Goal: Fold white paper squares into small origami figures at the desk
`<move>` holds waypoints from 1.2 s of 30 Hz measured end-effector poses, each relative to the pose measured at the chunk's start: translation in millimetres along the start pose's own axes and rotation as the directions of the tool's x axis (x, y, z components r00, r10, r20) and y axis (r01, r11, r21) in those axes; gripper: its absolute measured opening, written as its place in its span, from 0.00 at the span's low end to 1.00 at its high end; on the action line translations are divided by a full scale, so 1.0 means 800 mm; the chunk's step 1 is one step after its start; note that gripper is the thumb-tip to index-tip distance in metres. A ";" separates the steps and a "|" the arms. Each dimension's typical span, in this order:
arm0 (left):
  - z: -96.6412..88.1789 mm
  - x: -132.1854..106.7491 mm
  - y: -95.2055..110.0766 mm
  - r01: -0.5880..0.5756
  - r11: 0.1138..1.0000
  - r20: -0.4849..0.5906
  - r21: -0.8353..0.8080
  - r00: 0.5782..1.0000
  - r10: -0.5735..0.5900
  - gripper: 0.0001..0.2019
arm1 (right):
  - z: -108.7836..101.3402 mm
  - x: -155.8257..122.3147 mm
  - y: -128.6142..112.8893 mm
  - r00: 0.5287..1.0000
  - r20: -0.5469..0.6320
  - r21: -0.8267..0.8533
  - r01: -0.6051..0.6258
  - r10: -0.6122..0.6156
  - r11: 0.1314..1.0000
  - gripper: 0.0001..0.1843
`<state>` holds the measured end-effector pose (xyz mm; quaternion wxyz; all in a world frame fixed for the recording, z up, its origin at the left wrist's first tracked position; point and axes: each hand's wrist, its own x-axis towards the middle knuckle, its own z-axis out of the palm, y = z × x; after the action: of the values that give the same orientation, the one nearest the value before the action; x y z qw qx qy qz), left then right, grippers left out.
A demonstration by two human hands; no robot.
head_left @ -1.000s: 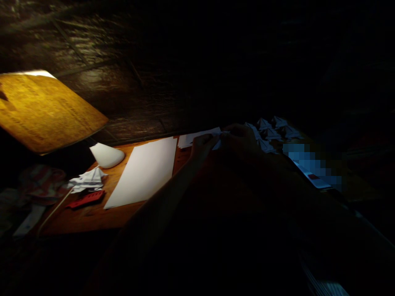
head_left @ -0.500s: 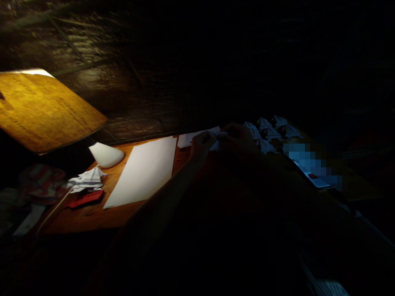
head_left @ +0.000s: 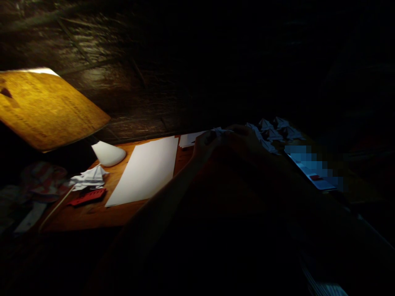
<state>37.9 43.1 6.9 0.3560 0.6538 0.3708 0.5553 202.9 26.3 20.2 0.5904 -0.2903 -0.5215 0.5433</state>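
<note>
A wooden table bears sheets and folded papers.

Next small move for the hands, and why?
Probably press a crease into the small white paper with both hands: the left hand and right hand appear to pinch it between them, and pointed folded papers sit to the right of the right hand. It's too dark to tell which fold, so this is a guess.

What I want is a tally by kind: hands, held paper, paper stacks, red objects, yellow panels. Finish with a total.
Hands: 2 (left hand, right hand)
Held paper: 1
Paper stacks: 2 (larger stack, smaller stack)
Red object: 1
Yellow panel: 1
Total: 7
</note>
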 end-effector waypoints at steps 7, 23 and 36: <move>-0.006 -0.003 0.003 -0.048 0.998 -0.020 -0.027 0.999 0.047 0.08 | 0.001 -0.003 -0.003 0.993 0.121 0.001 -0.017 0.016 1.000 0.09; -0.007 -0.006 0.017 -0.075 0.996 -0.028 0.044 0.997 0.076 0.04 | -0.013 0.008 0.015 0.974 0.206 -0.115 0.121 -0.095 0.986 0.18; -0.018 -0.010 0.015 -0.296 0.937 0.099 0.185 0.954 0.282 0.08 | -0.010 0.002 -0.014 0.946 0.094 -0.458 0.318 -0.310 0.830 0.14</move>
<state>23.7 31.6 15.5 0.2166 0.7528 0.3111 0.5381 213.6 27.0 28.9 0.5798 -0.3299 -0.6821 0.2995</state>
